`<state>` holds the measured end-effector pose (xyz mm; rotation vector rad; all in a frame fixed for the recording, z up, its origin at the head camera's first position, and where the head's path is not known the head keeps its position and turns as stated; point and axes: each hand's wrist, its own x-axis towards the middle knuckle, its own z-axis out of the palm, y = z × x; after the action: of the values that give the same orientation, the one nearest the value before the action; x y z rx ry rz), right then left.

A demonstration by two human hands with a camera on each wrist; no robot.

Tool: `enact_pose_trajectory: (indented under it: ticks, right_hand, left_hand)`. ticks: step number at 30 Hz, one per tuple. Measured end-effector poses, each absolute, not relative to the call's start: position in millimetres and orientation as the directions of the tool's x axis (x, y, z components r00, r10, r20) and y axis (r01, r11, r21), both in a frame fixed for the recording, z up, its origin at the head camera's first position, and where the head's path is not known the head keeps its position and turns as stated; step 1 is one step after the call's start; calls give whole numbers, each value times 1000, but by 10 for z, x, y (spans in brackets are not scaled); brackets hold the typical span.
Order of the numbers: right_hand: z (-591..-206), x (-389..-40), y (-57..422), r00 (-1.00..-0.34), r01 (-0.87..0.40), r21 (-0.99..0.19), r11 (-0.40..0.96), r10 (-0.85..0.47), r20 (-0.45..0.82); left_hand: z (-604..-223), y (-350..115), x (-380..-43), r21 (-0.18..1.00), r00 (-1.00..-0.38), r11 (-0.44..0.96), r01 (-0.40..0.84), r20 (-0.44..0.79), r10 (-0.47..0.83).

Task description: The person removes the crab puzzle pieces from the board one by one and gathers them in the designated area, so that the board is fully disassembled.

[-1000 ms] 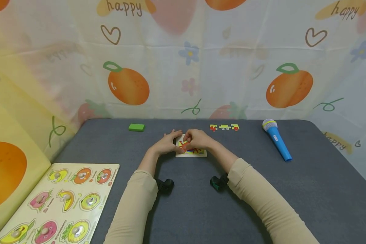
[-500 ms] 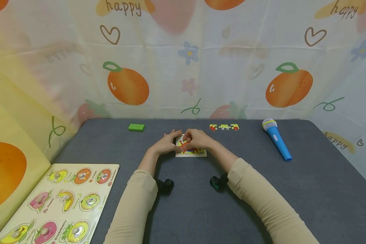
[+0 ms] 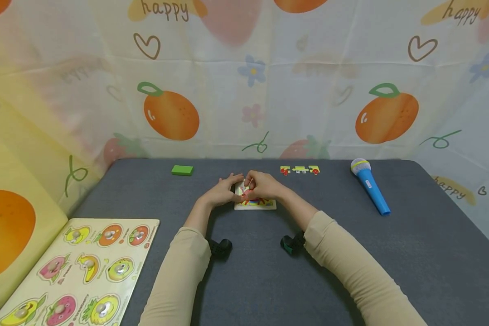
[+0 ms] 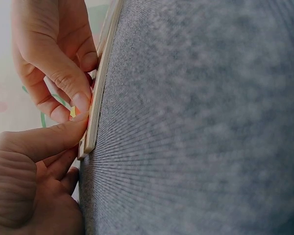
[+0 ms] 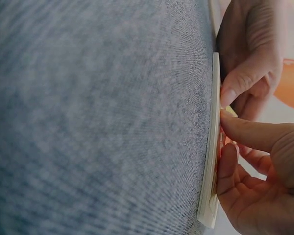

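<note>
A small jigsaw board [image 3: 264, 204] with a pale rim and a red, yellow and blue picture lies flat on the dark table, beneath both hands. My left hand [image 3: 221, 192] grips its left side, the thumb over the picture and the other fingers at the outer edge. From the right, my right hand [image 3: 264, 186] bends its thumb and fingers down over the board's left half, pinching a small puzzle piece. Little of that piece shows: a yellow and red bit [image 4: 73, 112] among the fingertips in the left wrist view. Both thumb tips nearly meet there.
Behind the hands, three loose yellow and red jigsaw pieces [image 3: 300, 170] lie in a row, with a green block [image 3: 182, 170] farther left. A blue toy microphone [image 3: 370, 188] lies at the right. The large fruit peg puzzle [image 3: 101, 258] covers the front left corner.
My right hand's fingers have shifted slightly upward over the board, and a paler patch of it shows beside them. My left hand stays in place.
</note>
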<state>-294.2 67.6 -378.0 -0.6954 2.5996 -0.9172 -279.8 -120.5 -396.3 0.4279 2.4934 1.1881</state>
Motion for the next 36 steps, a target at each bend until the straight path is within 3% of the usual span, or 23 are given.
enact_pose_trajectory:
  ticks: [36]
  right_hand:
    - [-3775, -2945, 714, -825, -257, -768, 587, -547, -142]
  left_hand:
    - [-3953, -1214, -2796, 791, -890, 602, 110, -191, 414]
